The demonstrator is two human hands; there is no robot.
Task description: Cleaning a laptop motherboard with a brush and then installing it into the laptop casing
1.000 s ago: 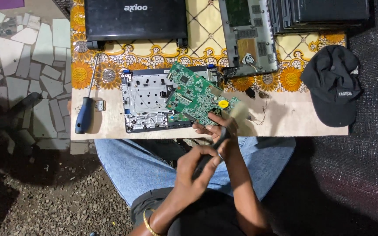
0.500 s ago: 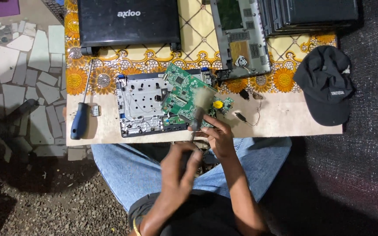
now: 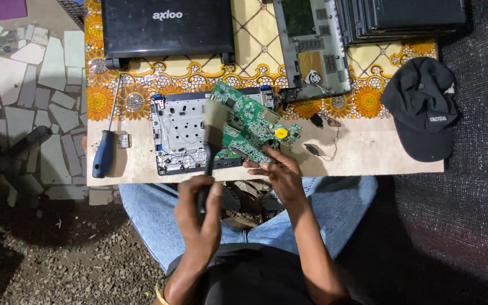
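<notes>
My left hand grips the black handle of a brush whose pale bristles, blurred, lie over the left edge of a green circuit board. My right hand holds that board by its near edge, tilted above an opened laptop base with a silver metal frame. A yellow round part sits on the board near my right fingers.
A blue-handled screwdriver lies at the table's left. A closed black laptop and another opened chassis sit at the back. A black cap rests on the right edge. Small loose parts and a wire lie right of the board.
My left hand has swept the brush from the board's right end across to its left edge. My right hand keeps holding the board in about the same place.
</notes>
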